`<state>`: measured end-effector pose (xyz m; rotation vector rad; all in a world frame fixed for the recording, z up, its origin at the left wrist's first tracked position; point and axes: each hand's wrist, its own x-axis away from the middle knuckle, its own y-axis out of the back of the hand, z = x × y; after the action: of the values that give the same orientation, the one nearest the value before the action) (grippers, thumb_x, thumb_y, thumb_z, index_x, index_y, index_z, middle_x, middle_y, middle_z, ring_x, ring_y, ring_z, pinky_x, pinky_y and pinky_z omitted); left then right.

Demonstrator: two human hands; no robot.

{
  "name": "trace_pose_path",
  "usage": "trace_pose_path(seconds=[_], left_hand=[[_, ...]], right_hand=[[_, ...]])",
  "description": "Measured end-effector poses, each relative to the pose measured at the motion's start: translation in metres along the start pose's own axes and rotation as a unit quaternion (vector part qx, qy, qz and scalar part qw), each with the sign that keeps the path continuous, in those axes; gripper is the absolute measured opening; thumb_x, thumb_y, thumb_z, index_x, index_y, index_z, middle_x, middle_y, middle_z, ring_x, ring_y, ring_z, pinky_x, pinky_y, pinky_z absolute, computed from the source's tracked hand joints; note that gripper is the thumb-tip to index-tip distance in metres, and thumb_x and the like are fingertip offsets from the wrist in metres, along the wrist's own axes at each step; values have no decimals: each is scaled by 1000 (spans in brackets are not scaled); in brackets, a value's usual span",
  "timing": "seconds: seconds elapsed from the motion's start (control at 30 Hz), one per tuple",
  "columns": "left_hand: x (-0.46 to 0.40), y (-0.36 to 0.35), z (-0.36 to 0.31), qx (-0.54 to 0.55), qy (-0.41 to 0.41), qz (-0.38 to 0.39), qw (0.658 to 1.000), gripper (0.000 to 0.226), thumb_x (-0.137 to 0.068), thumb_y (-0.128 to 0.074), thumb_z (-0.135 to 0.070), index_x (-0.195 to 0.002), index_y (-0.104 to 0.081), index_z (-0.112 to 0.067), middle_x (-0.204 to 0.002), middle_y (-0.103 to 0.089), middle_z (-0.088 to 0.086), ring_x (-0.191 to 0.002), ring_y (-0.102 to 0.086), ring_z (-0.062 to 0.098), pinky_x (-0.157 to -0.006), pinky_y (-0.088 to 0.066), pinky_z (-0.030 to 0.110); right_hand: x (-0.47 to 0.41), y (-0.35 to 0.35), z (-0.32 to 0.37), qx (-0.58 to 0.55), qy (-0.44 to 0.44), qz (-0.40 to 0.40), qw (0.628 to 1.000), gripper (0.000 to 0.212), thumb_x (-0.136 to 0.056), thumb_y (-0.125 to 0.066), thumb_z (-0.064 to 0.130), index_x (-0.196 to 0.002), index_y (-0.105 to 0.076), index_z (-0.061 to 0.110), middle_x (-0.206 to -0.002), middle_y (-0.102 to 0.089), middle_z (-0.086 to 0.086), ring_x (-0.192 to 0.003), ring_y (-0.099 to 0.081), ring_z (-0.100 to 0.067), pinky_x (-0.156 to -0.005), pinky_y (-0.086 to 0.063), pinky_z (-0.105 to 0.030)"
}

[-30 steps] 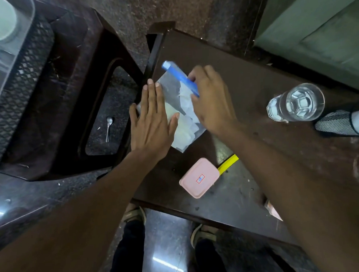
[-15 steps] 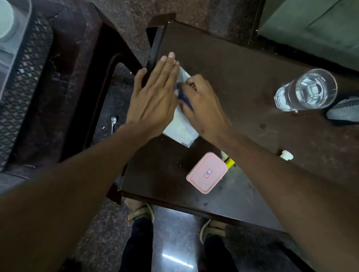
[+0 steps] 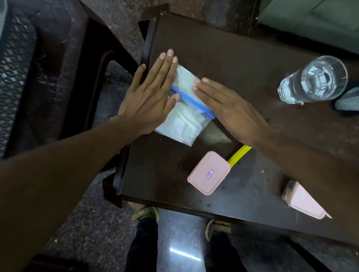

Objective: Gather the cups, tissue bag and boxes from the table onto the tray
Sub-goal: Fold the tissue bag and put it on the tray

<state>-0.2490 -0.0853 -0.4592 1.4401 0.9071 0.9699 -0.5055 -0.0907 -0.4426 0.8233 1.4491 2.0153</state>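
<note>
A clear tissue bag with a blue zip strip lies folded on the dark brown table, near its left edge. My left hand lies flat on the bag's left part, fingers straight. My right hand rests flat on the bag's right side, over the end of the blue strip. A pink lidded box sits nearer me, with a yellow item poking out from behind it. A second pink box shows partly under my right forearm. A clear glass cup stands at the right.
A dark plastic chair stands left of the table, with a lattice-sided piece beyond it. A mesh-patterned object lies at the right edge behind the glass. A green cushion fills the top right. My feet are below the table's near edge.
My right hand has let go of the blue zip strip and now lies flat beside it. The bag is folded over and pressed flat. My left hand stays flat on the bag.
</note>
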Motion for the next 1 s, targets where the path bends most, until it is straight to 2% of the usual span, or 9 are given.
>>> trace_pose_path(seconds=[0.1,0.2,0.3,0.37,0.47,0.7,0.83,0.9,1.0], left_hand=[[-4,6,1,18,3,-12,1000,71,-111,-13,-50,-170,-7,-11,-179,-4,6,-165,-6,16,-130,-18,50],[-18,15,8,64,-12,-42,997,67,-111,-24,-45,-170,-10,-18,-179,-7,1,-165,-9,12,-127,-18,50],[-31,20,16,57,-71,16,996,76,-103,-44,-40,-170,-13,-20,-179,-3,3,-165,-7,14,-127,-15,54],[-36,22,16,51,-85,40,994,76,-100,-54,-35,-167,-25,-17,-179,-4,5,-165,-7,15,-128,-13,55],[-37,29,14,67,-92,22,993,62,-94,-65,-30,-151,-47,-14,-178,-13,7,-165,-14,18,-128,-17,55],[-29,44,14,45,-100,-21,994,39,-81,-82,-21,-108,-56,-11,-156,-54,14,-154,-41,25,-122,-24,44],[-19,46,16,70,-80,-39,994,59,-77,-86,-21,-123,-50,-11,-144,-63,13,-147,-51,26,-120,-22,36],[-14,44,15,77,-76,-40,993,69,-81,-83,-24,-138,-47,-9,-150,-59,14,-147,-50,26,-121,-21,35],[-1,35,8,62,-90,-20,994,67,-98,-64,-35,-153,-46,-3,-165,-43,17,-156,-38,27,-124,-25,43]], right_hand=[[8,10,3,-67,-41,-54,995,57,-100,-50,-9,-155,-42,3,-164,-39,-11,-152,-38,-28,-124,-36,-40],[-5,20,13,-119,-149,-140,972,39,-104,-58,17,-142,-59,6,-141,-62,-10,-129,-55,-27,-111,-46,-41],[-21,21,23,-106,-234,-88,962,53,-97,-67,43,-142,-56,16,-131,-59,-5,-119,-53,-23,-101,-45,-36],[-28,19,29,-95,-259,-70,959,57,-93,-70,49,-139,-53,19,-129,-57,-5,-119,-52,-23,-99,-42,-36],[-32,16,35,-99,-282,-61,952,57,-88,-73,54,-130,-53,21,-129,-57,-4,-121,-52,-23,-100,-40,-38],[-42,28,50,-64,-213,-45,974,36,-93,-74,32,-122,-60,16,-123,-60,-8,-114,-59,-25,-101,-46,-39],[-44,34,57,15,-177,-80,981,34,-93,-70,17,-123,-56,13,-123,-56,-13,-109,-58,-29,-95,-46,-39],[-42,32,60,45,-170,-69,982,35,-96,-65,16,-127,-51,13,-125,-54,-13,-111,-56,-29,-96,-44,-41],[-34,28,65,67,-157,-40,984,31,-96,-56,11,-124,-47,16,-121,-51,-10,-108,-52,-29,-92,-41,-42]])
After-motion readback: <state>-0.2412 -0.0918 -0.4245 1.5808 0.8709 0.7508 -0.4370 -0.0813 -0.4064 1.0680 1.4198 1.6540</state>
